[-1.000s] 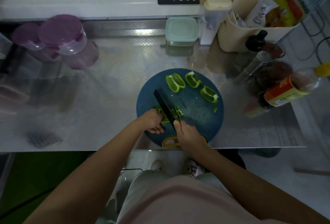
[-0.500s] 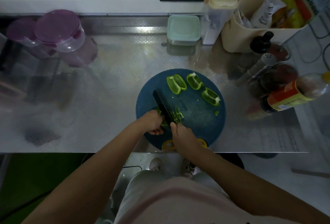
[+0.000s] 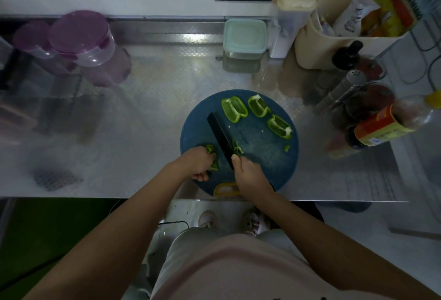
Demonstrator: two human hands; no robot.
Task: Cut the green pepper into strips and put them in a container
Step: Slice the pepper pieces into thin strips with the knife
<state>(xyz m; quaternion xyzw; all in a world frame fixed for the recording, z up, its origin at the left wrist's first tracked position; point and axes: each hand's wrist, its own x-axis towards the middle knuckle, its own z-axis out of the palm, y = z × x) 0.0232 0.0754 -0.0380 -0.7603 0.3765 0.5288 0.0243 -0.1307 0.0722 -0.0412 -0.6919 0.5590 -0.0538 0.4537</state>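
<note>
1. The steel worktop (image 3: 155,132) carries everything. The hands work at its near edge, and the jars and bottles stand well beyond and to either side of them.
2. The round blue board (image 3: 262,156) lies under both hands, and all the pepper we can see is on it.
3. The container (image 3: 244,37) with the pale green lid stands far ahead of the hands, at the back of the worktop. Its lid is on, so we judge that no strips have gone in yet.
4. The left hand (image 3: 199,164) has its fingers curled down on a pepper piece (image 3: 211,150) and pins it to the board. We would keep those fingertips tucked back, with the knuckles toward the blade.
5. The right hand (image 3: 250,175) is clamped round the handle of the knife (image 3: 220,135), with the thumb up at the base of the blade. The handle itself is hidden in the fist.
6. The dark blade runs forward and to the left from the right hand, between the held piece and the cut heap. We cannot tell whether the edge is touching the board. For even strips we would step the blade toward the left hand a little each stroke and cut straight down.
7. Three uncut wedges (image 3: 233,108) wait ahead of the right hand at the far side of the board, so we judge the cutting well short of half done.
8. The strips (image 3: 237,148) lie just right of the blade, close above the right hand's thumb.
9. A small scrap (image 3: 287,148) sits alone out to the right of that hand.
</note>
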